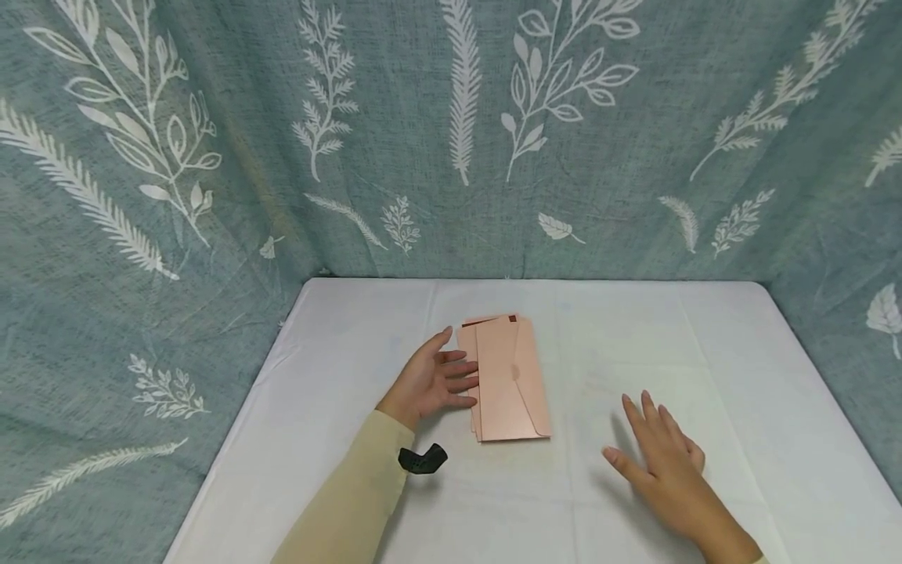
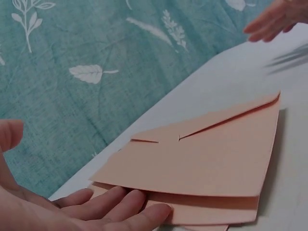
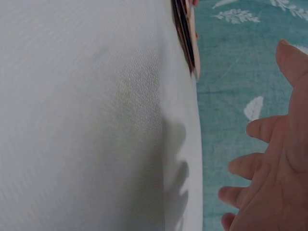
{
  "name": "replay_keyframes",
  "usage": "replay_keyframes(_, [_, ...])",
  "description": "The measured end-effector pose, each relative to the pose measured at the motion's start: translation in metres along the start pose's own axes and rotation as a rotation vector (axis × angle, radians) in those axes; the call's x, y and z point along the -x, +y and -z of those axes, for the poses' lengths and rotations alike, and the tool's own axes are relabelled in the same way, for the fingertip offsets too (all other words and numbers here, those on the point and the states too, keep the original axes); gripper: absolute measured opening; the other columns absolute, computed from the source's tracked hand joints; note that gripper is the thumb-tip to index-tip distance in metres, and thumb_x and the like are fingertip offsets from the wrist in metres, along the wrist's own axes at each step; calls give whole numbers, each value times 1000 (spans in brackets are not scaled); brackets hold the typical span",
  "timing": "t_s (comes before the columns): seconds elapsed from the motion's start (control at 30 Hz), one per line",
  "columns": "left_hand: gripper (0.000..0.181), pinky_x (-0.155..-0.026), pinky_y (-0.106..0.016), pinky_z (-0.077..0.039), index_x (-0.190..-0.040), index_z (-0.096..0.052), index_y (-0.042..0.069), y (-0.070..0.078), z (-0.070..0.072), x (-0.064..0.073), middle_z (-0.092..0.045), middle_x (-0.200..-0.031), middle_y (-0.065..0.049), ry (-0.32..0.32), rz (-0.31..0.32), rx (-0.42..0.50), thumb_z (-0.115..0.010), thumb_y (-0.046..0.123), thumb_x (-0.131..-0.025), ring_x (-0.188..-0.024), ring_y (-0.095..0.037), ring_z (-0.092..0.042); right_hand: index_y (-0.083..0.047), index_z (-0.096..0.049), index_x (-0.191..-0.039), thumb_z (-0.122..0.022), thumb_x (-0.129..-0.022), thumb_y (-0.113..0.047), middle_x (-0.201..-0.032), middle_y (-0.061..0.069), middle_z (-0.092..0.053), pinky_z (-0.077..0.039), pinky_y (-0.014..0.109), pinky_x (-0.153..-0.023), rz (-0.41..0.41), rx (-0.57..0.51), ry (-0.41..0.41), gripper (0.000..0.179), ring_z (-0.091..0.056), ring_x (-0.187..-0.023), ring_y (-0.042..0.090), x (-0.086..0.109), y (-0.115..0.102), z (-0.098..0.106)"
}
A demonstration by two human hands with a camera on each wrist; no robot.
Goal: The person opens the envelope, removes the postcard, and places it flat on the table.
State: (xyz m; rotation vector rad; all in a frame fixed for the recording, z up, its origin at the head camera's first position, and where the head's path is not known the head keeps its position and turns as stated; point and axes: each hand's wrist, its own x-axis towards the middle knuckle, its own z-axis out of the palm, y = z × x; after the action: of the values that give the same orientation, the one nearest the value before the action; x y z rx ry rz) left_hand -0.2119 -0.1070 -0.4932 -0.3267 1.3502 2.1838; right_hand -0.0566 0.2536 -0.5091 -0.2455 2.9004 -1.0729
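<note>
A small stack of pink envelopes [image 1: 502, 392] lies near the middle of the white table, slightly fanned. The top one shows its pointed flap, and in the left wrist view its edge lifts a little from the envelope [image 2: 207, 211] below. My left hand [image 1: 433, 380] is at the stack's left side, thumb spread up, fingertips [image 2: 159, 211] right at the lower envelopes' edge. Well to the right of the stack, my right hand [image 1: 662, 466] hovers over the table with fingers spread and holds nothing. In the right wrist view the envelopes [image 3: 185, 33] appear edge-on at the top.
A white cloth covers the table [image 1: 620, 329]. Behind it and at both sides hangs a green curtain [image 1: 423, 141] with white leaf prints. A black wrist device [image 1: 423, 459] sits on my left sleeve [image 1: 352, 493].
</note>
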Motion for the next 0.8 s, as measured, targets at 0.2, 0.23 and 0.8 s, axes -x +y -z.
replay_keyframes(0.2, [80,-108,-75,-40,-152,-37,-10,-7,-6,-5,-41,-153,-36,17,32,-23,-61,52,-107,-139,-57,-47,-7,-22,-173,-61,-111,-48,-176,32,-7,-8,82,-103,-10,-18,2,84,-5,-157,61,2,1,-2])
replay_keyframes(0.23, [78,-108,-74,-41,-151,-37,-10,-8,-6,-5,-41,-152,-35,17,34,-26,-61,50,-108,-139,-57,-47,-7,-22,-173,-61,-111,-48,-176,32,-6,-8,83,-103,-15,-20,0,84,-5,-157,61,3,1,-2])
replay_keyframes(0.8, [48,-88,-62,-60,-144,-51,-9,-16,-19,-11,-63,-134,-28,20,-45,-196,-63,18,-106,-109,-38,-70,-9,-19,-174,-59,-112,-47,-176,31,-6,-8,82,-104,-56,-21,6,84,-5,-157,60,10,4,-3])
